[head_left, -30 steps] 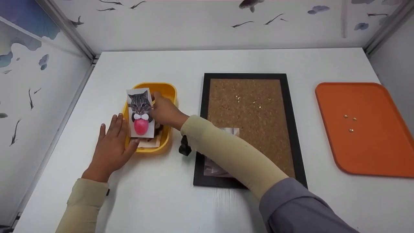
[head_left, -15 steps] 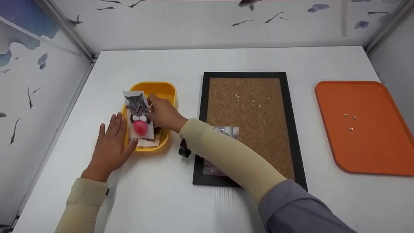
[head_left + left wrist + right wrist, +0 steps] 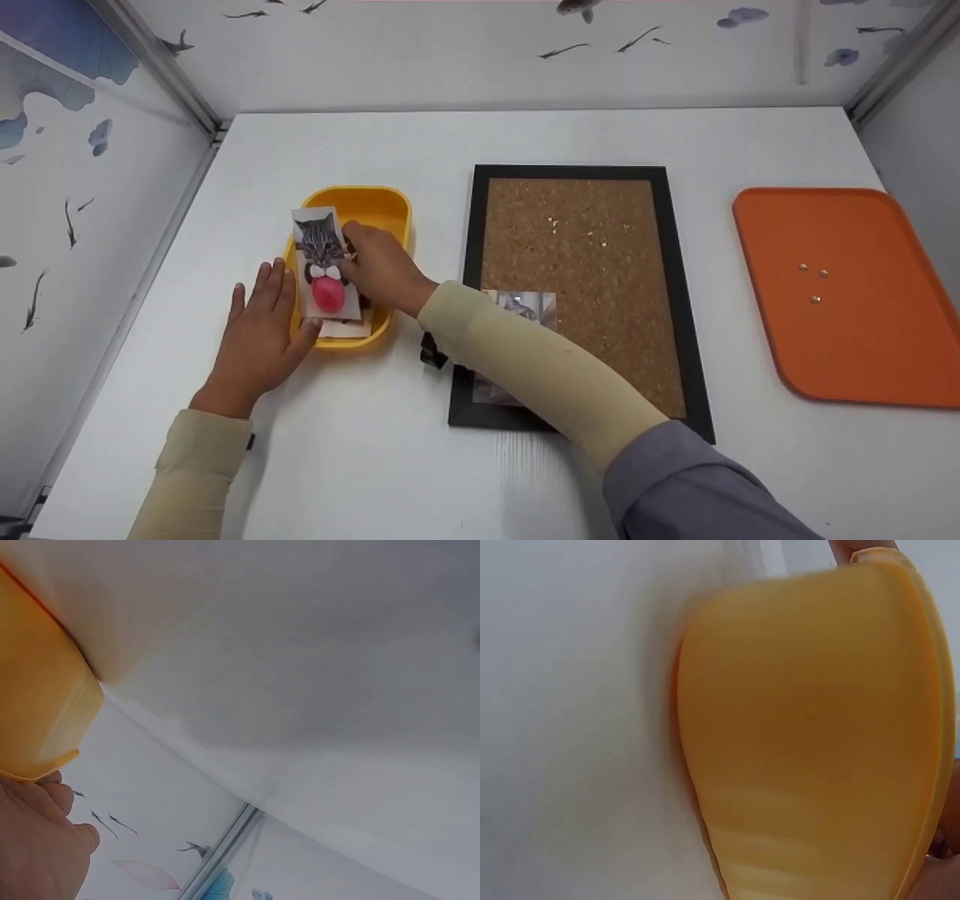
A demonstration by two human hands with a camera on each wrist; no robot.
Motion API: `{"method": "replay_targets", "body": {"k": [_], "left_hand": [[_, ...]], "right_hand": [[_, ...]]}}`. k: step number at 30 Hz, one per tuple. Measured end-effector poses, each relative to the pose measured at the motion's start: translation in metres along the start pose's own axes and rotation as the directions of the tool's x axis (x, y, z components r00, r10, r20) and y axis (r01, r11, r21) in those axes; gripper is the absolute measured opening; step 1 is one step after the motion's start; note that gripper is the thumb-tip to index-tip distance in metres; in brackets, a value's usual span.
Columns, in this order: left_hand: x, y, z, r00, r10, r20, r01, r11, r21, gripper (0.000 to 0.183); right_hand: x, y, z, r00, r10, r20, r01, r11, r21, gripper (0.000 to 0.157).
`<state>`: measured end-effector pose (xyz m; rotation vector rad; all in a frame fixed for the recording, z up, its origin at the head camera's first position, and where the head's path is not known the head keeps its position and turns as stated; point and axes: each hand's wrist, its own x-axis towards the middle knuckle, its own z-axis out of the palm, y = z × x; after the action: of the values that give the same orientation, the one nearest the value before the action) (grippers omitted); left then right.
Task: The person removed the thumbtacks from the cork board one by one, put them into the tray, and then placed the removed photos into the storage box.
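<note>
A photo card (image 3: 324,262) of a tabby cat with a pink balloon is held over a yellow basket (image 3: 382,201). My right hand (image 3: 384,268) pinches its right edge; the fingertips are partly hidden. Below the card, other cards (image 3: 346,328) lie in the basket, mostly covered. My left hand (image 3: 259,337) rests against the basket's left side with straight fingers, the thumb at its front corner. In the left wrist view, the left hand (image 3: 41,840) touches the basket's rim (image 3: 41,772). The right wrist view shows the basket's outer wall (image 3: 810,705) and a bit of my right hand (image 3: 939,881).
A black-framed cork board (image 3: 585,255) lies right of the basket, with several gold pins in it. Another photo (image 3: 536,304) on it is partly hidden by my right forearm. An orange tray (image 3: 847,337) with 3 gold pins (image 3: 815,299) lies farther right.
The cat card has shifted slightly left and turned a little in my right hand, still over the basket. My left hand has stayed in place.
</note>
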<state>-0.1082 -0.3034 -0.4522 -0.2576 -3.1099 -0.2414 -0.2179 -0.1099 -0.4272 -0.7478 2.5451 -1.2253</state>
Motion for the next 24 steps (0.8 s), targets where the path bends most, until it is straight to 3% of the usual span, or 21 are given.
{"method": "replay_targets", "body": {"k": [9,18,24], "left_hand": [[-0.001,0.0,0.0,1.0,0.023,-0.021,-0.023,1.0,-0.018,0.078],[-0.001,0.0,0.0,1.0,0.013,-0.009,-0.013,1.0,-0.009,0.08],[0.0,0.0,0.001,1.0,0.017,-0.021,-0.017,1.0,-0.006,0.081]], "right_hand": [[-0.01,0.002,0.003,0.997,-0.077,-0.02,0.075,0.992,-0.099,0.038],[-0.011,0.002,0.002,0.998,-0.058,0.016,0.06,0.993,-0.103,0.047],[-0.009,0.002,0.002,0.996,-0.091,0.027,0.093,0.99,-0.101,0.049]]}}
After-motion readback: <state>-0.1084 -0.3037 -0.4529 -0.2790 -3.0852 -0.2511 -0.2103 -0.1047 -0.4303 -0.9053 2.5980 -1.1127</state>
